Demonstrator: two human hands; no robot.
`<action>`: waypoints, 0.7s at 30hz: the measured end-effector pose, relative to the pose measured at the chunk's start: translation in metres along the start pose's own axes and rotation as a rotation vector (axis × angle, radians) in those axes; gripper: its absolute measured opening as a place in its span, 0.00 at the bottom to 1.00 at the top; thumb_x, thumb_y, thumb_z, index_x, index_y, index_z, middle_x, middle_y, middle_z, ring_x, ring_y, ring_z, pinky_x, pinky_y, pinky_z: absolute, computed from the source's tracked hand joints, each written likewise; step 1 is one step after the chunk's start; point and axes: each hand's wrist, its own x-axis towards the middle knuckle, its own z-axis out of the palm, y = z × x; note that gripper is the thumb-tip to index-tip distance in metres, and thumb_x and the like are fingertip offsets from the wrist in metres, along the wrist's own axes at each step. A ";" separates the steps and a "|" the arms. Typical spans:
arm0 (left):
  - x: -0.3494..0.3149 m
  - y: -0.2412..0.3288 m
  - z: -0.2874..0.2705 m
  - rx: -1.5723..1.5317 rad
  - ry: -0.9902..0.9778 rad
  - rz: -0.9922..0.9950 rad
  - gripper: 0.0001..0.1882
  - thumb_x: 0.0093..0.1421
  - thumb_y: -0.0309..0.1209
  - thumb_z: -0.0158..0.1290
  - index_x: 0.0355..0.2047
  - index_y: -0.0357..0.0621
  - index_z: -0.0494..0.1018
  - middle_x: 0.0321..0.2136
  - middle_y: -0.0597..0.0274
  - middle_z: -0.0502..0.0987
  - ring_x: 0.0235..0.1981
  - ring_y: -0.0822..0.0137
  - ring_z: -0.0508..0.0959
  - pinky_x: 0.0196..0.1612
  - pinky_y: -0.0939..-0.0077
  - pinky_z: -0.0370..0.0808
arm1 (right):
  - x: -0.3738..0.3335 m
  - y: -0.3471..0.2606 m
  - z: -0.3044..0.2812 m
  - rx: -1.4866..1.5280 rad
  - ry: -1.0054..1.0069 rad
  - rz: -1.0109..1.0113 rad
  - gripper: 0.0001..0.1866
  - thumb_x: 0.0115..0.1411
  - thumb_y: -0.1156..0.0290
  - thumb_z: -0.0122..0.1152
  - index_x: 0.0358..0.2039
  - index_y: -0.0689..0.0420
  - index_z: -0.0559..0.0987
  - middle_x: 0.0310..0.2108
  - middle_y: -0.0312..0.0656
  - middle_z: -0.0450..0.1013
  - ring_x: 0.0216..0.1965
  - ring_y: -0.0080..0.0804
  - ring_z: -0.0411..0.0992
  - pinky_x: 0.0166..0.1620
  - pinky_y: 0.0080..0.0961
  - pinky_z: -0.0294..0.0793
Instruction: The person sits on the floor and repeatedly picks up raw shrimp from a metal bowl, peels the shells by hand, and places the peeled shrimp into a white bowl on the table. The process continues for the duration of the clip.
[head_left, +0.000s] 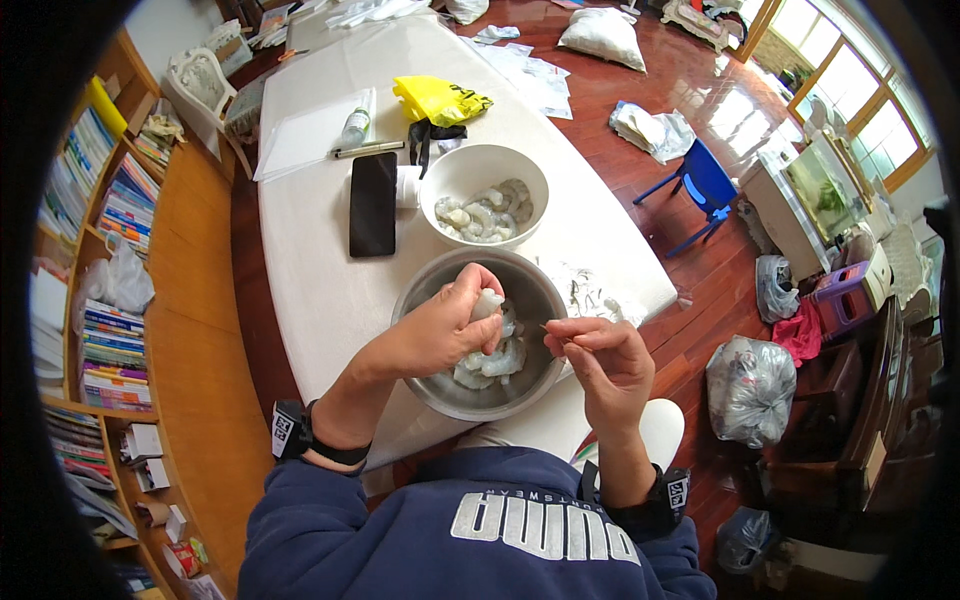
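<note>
The left hand (445,325) is over the metal bowl (412,365), its grip pinching a pale shrimp (488,304) between thumb and fingers. The right hand (612,365), at the bowl's right rim, has its grip pressed together on a thin stick (546,327). The bowl sits at the near edge of the tabletop (315,290), with more shrimp (497,366) inside. Just beyond it stands a white bowl (432,175) of shrimp; dark-flecked scraps (592,293) lie by the near right corner, and a phone (373,205) toward the left edge.
</note>
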 end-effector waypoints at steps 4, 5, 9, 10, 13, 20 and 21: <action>0.000 -0.002 0.000 0.112 0.008 -0.096 0.13 0.71 0.33 0.50 0.48 0.40 0.61 0.28 0.64 0.74 0.32 0.75 0.72 0.38 0.78 0.72 | -0.002 0.006 0.006 -0.053 0.032 -0.017 0.06 0.63 0.87 0.58 0.38 0.63 0.75 0.45 0.53 0.74 0.42 0.34 0.79 0.46 0.28 0.81; 0.001 -0.003 -0.001 0.217 0.034 -0.075 0.13 0.71 0.32 0.50 0.49 0.40 0.62 0.29 0.64 0.75 0.32 0.75 0.73 0.38 0.77 0.72 | -0.002 0.007 0.006 -0.053 0.040 -0.012 0.06 0.63 0.87 0.58 0.38 0.63 0.76 0.44 0.52 0.74 0.42 0.33 0.79 0.46 0.28 0.81; 0.009 -0.011 0.002 0.187 0.056 0.152 0.15 0.69 0.31 0.51 0.53 0.41 0.65 0.33 0.63 0.78 0.34 0.74 0.74 0.39 0.75 0.73 | -0.005 0.011 0.005 -0.065 0.045 0.014 0.05 0.64 0.86 0.57 0.38 0.63 0.74 0.43 0.50 0.74 0.42 0.34 0.79 0.47 0.28 0.81; 0.008 -0.013 0.001 0.147 0.010 0.188 0.15 0.69 0.31 0.51 0.54 0.41 0.65 0.34 0.62 0.79 0.35 0.74 0.75 0.40 0.75 0.73 | -0.006 0.012 0.005 -0.060 0.049 0.021 0.05 0.64 0.86 0.57 0.38 0.63 0.74 0.43 0.51 0.74 0.42 0.34 0.79 0.47 0.28 0.81; 0.006 -0.015 -0.001 0.046 -0.066 0.123 0.15 0.70 0.30 0.50 0.54 0.40 0.67 0.37 0.60 0.80 0.38 0.73 0.77 0.42 0.77 0.74 | -0.009 0.015 0.007 -0.025 0.068 0.035 0.06 0.65 0.86 0.56 0.40 0.62 0.72 0.43 0.53 0.75 0.43 0.37 0.79 0.47 0.30 0.81; 0.005 -0.017 0.001 0.009 -0.061 0.063 0.14 0.70 0.30 0.51 0.52 0.39 0.71 0.37 0.59 0.81 0.40 0.73 0.79 0.45 0.77 0.75 | -0.013 0.023 0.014 -0.056 0.022 -0.063 0.09 0.63 0.90 0.56 0.39 0.62 0.71 0.46 0.57 0.77 0.45 0.38 0.80 0.49 0.28 0.81; 0.006 -0.018 0.002 0.053 -0.079 0.077 0.14 0.70 0.31 0.51 0.53 0.39 0.71 0.38 0.58 0.81 0.40 0.73 0.79 0.45 0.77 0.75 | -0.013 0.024 0.014 -0.131 -0.002 -0.102 0.09 0.62 0.90 0.57 0.38 0.62 0.71 0.45 0.57 0.77 0.45 0.38 0.80 0.48 0.28 0.81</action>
